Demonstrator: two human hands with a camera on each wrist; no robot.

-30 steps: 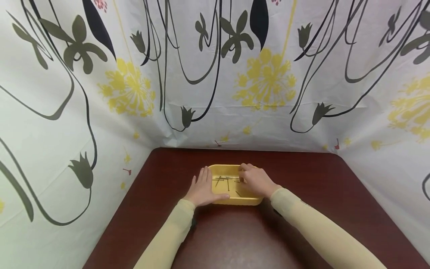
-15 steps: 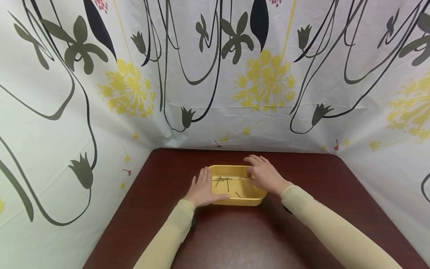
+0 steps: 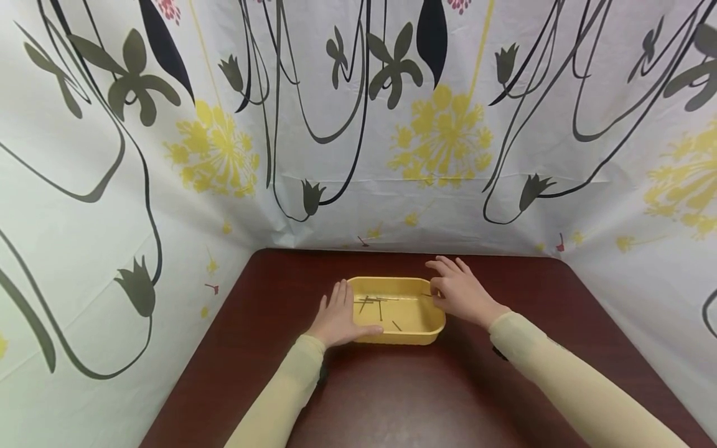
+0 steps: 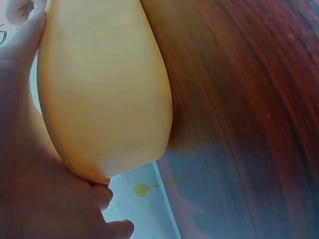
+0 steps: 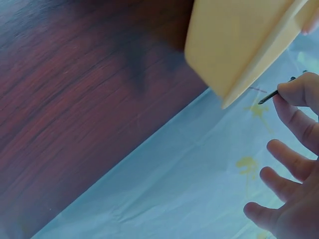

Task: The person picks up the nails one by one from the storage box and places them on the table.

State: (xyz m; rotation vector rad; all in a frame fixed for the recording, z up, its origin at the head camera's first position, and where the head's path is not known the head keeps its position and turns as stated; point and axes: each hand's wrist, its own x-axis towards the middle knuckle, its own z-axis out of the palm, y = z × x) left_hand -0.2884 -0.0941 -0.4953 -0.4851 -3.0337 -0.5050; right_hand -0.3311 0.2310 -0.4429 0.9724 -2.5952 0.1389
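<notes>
A yellow plastic tray (image 3: 411, 317) stands on the table, with several thin dark nails (image 3: 370, 300) lying mostly in its left half. My left hand (image 3: 337, 317) rests on the tray's left end, fingers straight and thumb laid along the front rim. In the left wrist view that hand (image 4: 37, 174) lies against the rim above the tray's smooth outer wall (image 4: 107, 89). Over the tray's right end, my right hand (image 3: 463, 294) pinches one nail (image 5: 269, 97) between thumb and index finger. Its other fingers are spread and hold nothing.
The table (image 3: 381, 386) is dark reddish-brown and glossy. A white cloth (image 3: 347, 155) with flower prints hangs behind it and along both sides. Another nail (image 3: 397, 325) lies apart near the tray's front wall.
My right hand has risen from inside the tray and moved right, towards its right end, with a nail in its fingertips. The left hand and the tray have stayed in place.
</notes>
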